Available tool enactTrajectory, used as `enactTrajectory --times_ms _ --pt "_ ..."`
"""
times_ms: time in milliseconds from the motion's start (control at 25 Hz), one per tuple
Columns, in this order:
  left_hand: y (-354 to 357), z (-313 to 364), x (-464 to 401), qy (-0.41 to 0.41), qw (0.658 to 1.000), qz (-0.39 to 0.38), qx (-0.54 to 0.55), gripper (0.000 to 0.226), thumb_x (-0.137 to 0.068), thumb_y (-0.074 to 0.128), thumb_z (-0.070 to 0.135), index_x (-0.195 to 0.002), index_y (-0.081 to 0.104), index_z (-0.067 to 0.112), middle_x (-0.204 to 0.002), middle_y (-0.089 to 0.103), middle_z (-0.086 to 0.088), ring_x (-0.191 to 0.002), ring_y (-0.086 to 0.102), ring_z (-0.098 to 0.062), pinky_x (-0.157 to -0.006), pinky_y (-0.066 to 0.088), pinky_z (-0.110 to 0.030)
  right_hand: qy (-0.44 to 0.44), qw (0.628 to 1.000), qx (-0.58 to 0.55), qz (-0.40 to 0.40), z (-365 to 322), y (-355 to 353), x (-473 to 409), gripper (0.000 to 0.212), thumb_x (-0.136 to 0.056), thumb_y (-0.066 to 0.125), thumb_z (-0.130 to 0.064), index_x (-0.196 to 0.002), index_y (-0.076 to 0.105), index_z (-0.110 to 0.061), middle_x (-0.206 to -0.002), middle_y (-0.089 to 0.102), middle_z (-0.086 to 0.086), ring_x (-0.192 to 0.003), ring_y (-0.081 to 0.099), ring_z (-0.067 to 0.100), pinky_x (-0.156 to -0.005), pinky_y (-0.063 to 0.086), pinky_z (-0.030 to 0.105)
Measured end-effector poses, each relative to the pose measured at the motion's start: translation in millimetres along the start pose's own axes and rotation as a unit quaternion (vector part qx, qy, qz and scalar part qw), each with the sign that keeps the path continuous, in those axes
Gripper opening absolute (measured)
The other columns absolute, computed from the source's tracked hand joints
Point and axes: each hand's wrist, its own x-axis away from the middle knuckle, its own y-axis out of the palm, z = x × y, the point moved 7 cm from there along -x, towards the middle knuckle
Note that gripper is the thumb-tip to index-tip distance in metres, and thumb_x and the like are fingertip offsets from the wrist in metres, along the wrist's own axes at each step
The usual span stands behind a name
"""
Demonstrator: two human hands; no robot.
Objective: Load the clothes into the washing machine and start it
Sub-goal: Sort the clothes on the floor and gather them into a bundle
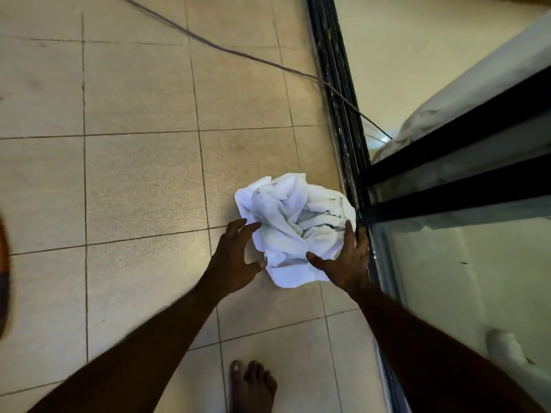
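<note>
Left hand (235, 257), right hand (346, 260) spread, flanking white clothes (295, 222) on floor.

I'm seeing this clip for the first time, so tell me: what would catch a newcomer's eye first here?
A crumpled pile of white clothes lies on the tiled floor, close to the black door track on the right. The left hand and right hand reach down with spread fingers on either side of it. A thin cord crosses the floor behind.
</note>
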Motion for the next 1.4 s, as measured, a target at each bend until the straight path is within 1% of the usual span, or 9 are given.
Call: enactTrajectory --times_ms 240,480,600,800,920,1000,1160,1240,1400 --pt "0 22 -9 0.020 0.999 0.017 -0.032 0.084 -0.077 0.082 0.030 -0.150 0.039 0.026 -0.157 0.028 -0.006 -0.142 0.033 -0.027 -0.113 0.032 -0.036 0.018 1.000 -0.016 0.006 8 -16 1 0.131 -0.067 0.092 -0.049 -0.164 0.012 -0.013 -0.171 0.004 0.021 -0.158 0.007 0.039 -0.124 0.016 0.052" --pt "-41 15 6 0.000 0.997 0.074 -0.019 0.085 -0.076 0.082 0.028 -0.149 0.039 0.025 -0.151 0.032 -0.002 -0.135 0.033 -0.015 -0.103 0.021 -0.019 0.032 0.999 -0.025 -0.019 -28 -20 7 0.130 -0.069 0.093 -0.044 -0.164 0.009 -0.019 -0.169 -0.002 0.023 -0.154 0.009 0.045 -0.121 0.025 0.054" --pt "-75 6 24 -0.005 0.994 0.107 -0.015 0.084 -0.077 0.080 0.030 -0.150 0.038 0.028 -0.153 0.028 0.001 -0.133 0.030 -0.012 -0.107 0.029 -0.027 -0.004 1.000 -0.015 -0.023 -74 -14 18 0.125 -0.071 0.093 -0.039 -0.163 0.012 -0.017 -0.167 0.001 0.027 -0.154 0.012 0.046 -0.121 0.024 0.053" --pt "-145 -51 69 -0.100 0.976 0.193 0.029 0.084 -0.079 0.079 0.034 -0.149 0.034 0.040 -0.152 0.022 0.010 -0.137 0.030 -0.015 -0.104 0.041 -0.029 -0.099 0.992 0.015 -0.071 -172 10 34 0.117 -0.076 0.088 -0.042 -0.162 0.015 -0.010 -0.166 0.012 0.023 -0.154 0.013 0.040 -0.121 0.021 0.048" --pt "-201 -88 108 -0.154 0.949 0.271 0.044 0.084 -0.076 0.082 0.033 -0.148 0.039 0.035 -0.148 0.028 0.004 -0.131 0.037 -0.020 -0.101 0.038 -0.028 -0.161 0.982 0.001 -0.096 -248 34 50 0.114 -0.074 0.091 -0.032 -0.161 0.021 -0.007 -0.165 0.011 0.025 -0.154 0.009 0.038 -0.121 0.019 0.044" --pt "-237 -115 142 -0.197 0.925 0.322 0.054 0.084 -0.074 0.084 0.032 -0.147 0.042 0.032 -0.145 0.033 -0.001 -0.128 0.041 -0.023 -0.103 0.038 -0.030 -0.190 0.971 -0.017 -0.141 -299 58 69 0.115 -0.073 0.093 -0.028 -0.161 0.022 -0.010 -0.166 0.003 0.023 -0.154 0.008 0.040 -0.124 0.022 0.049" --pt "-296 -164 208 -0.269 0.880 0.385 0.070 0.083 -0.075 0.083 0.033 -0.147 0.042 0.028 -0.151 0.033 -0.006 -0.141 0.032 -0.026 -0.109 0.031 -0.027 -0.252 0.947 -0.002 -0.200 -382 113 104 0.116 -0.072 0.093 -0.036 -0.162 0.021 -0.017 -0.165 -0.001 0.017 -0.153 0.016 0.044 -0.122 0.031 0.054" --pt "-326 -190 240 -0.298 0.860 0.411 0.055 0.084 -0.078 0.081 0.036 -0.149 0.037 0.025 -0.155 0.028 -0.009 -0.144 0.024 -0.029 -0.113 0.028 -0.033 -0.285 0.930 0.002 -0.233 -425 147 127 0.117 -0.071 0.092 -0.040 -0.162 0.019 -0.023 -0.165 -0.003 0.010 -0.153 0.018 0.043 -0.120 0.036 0.054" --pt "-368 -248 296 -0.354 0.793 0.489 0.079 0.088 -0.074 0.084 0.036 -0.146 0.039 0.013 -0.146 0.034 -0.019 -0.135 0.034 -0.037 -0.108 0.037 -0.039 -0.354 0.892 0.030 -0.280 -501 214 170 0.123 -0.069 0.092 -0.046 -0.163 0.014 -0.032 -0.165 -0.006 0.005 -0.154 0.012 0.040 -0.118 0.038 0.051"
